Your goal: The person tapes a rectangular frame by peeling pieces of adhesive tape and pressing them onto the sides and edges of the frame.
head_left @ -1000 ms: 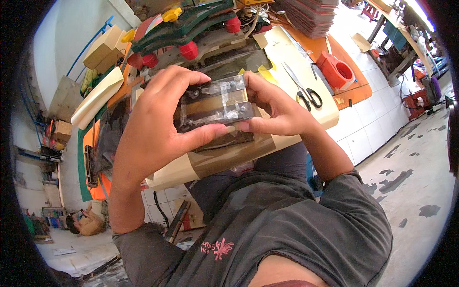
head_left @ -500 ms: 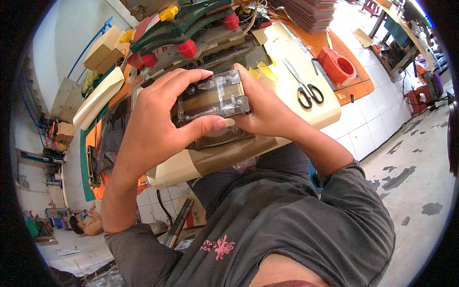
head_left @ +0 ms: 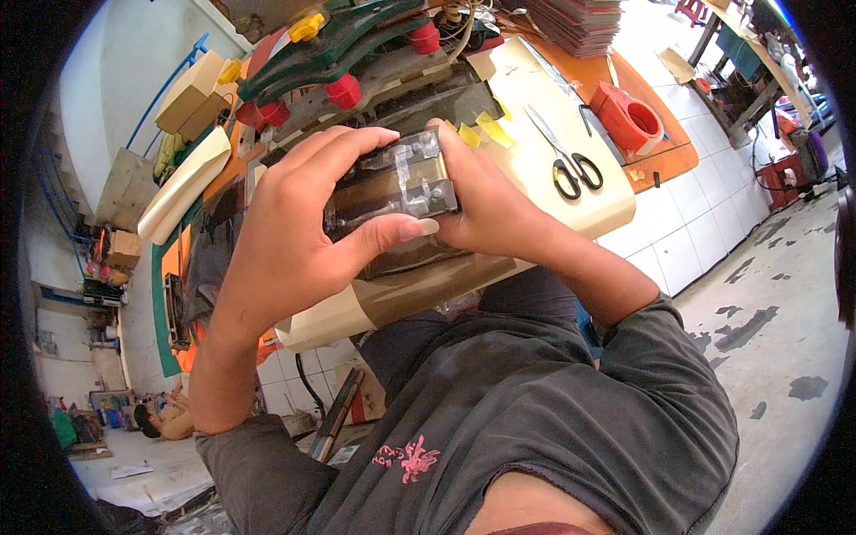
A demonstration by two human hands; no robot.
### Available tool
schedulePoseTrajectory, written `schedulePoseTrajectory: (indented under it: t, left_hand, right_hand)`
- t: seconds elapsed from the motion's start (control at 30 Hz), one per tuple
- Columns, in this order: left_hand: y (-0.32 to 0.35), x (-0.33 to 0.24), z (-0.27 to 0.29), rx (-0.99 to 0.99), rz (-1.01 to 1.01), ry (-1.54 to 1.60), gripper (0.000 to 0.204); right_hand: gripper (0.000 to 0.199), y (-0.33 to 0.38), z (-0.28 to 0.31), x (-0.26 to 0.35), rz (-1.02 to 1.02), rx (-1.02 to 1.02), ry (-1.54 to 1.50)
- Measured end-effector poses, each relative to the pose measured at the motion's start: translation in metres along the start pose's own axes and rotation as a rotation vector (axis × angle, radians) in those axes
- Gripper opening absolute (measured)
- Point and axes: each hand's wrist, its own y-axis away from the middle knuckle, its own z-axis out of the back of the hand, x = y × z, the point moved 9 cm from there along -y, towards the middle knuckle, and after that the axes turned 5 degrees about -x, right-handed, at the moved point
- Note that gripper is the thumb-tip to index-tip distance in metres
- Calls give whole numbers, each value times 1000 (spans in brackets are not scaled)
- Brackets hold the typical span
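Between my two hands is a dark rectangular metal block (head_left: 383, 189) with bolt heads near its corners and strips of tape across its top. My left hand (head_left: 308, 205) spans it, fingers over the far edge and thumb along the near edge. My right hand (head_left: 477, 196) is closed round the block's right end, its fingertips hidden. Beneath the block lies a dark, worn sheet or plate (head_left: 419, 260) on the table. Yellow tape pieces (head_left: 493, 130) stick up just beyond my right hand.
Black-handled scissors (head_left: 575, 174) lie on cream paper (head_left: 535, 98) to the right, near a red tape dispenser (head_left: 629, 120). A green frame with red knobs (head_left: 343, 90) stands at the back. A stack of reddish sheets (head_left: 578, 27) is farther off. Another person (head_left: 168, 419) is at far left.
Both hands keep their hold on the block, which has tilted slightly and shifted a little to the left. The surroundings look the same.
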Motion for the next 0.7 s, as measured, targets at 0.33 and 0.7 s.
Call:
schedulePoseTrajectory:
  t: [0.33, 0.7]
  left_hand:
    - [3, 4, 0, -4, -15, -36, 71]
    - [6, 7, 1, -41, -20, -24, 72]
  right_hand:
    - [76, -1, -6, -15, -155, 82, -89]
    - [70, 3, -2, -21, -113, 52, -244]
